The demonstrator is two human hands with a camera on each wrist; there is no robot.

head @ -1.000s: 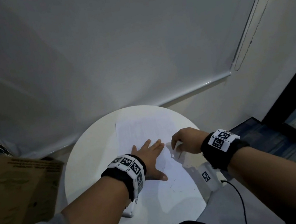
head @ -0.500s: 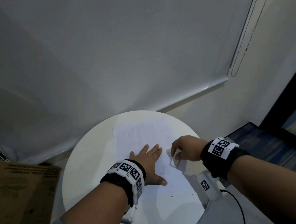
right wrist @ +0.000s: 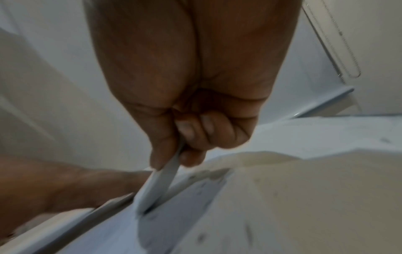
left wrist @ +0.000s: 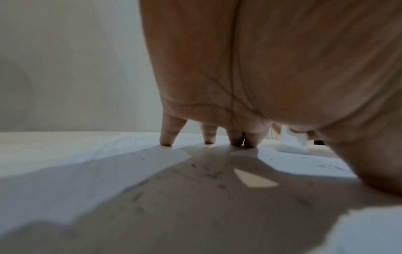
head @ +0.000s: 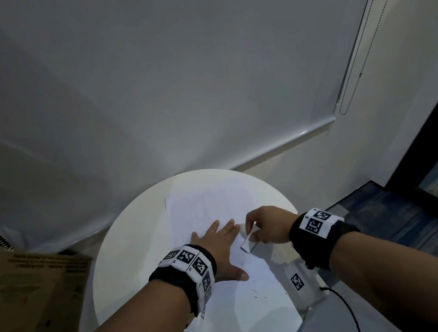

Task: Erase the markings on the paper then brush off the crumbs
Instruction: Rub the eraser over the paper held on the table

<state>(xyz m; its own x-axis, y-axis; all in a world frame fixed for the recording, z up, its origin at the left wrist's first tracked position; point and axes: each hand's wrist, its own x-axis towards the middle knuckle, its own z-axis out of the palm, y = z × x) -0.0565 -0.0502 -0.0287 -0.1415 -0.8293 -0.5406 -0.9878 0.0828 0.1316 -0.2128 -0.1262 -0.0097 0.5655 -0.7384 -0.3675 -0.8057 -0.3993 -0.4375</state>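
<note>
- Step: judged to be erasing, or just at the switch to brushing. Right hand pinches a flat white eraser, thumb and curled fingers clamped on its upper end, lower end on the paper.
- Left hand lies flat on the paper's middle — fingers straight and spread, tips pressing down, thumb out toward the near edge. It pins the sheet, holds nothing.
- Paper lies on the round white tabletop, long axis running from near edge to far edge, slightly skewed, far-left corner toward the wall. Faint grey marks on its far half — too pale to tell if any are left to erase.
- Eraser: long axis tilted, top leaning toward the right edge of the tabletop, bottom edge touching the paper just beside the left fingertips.
- Crumbs: dark specks on the paper's near half, near the left thumb; more under the left palm in the left wrist view.
- Next move, my guess: finish any marks, then sweep the specks off an edge of the paper while the sheet stays pinned; light strokes, or it creases.
</note>
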